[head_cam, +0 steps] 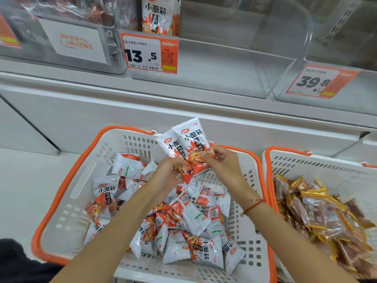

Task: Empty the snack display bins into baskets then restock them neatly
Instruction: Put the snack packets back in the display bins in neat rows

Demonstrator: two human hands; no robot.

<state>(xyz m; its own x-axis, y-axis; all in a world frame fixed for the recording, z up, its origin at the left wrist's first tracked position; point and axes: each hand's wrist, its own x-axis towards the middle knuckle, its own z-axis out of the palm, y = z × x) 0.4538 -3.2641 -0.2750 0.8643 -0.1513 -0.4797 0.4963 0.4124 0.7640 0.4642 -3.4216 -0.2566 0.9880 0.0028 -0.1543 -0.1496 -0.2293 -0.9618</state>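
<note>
Nearest the camera, a white basket (67, 201) with an orange rim is seen at 6 o'clock, half filled with loose white-and-orange snack packets (191, 227). Above that heap, at the centre of the view, two upright packets (188, 146) are held overlapping, one partly behind the other. The lower left corner of the pair is gripped by the left hand (167, 172), its fingers curled round the packet edges. The lower right edge is pinched by the right hand (222, 162), thumb in front; a red string (254, 206) is worn on that wrist. At 3 o'clock a second basket (326, 170) is seen, holding brown and gold wrapped snacks (322, 217). Farther off, at 12 o'clock, a clear display bin (234, 64) stands on the white shelf (102, 84), with one packet (161, 15) standing upright at its left end behind an orange price tag (150, 53) marked 13.5. At 2 o'clock another tag (316, 81) reads 39.8.
</note>
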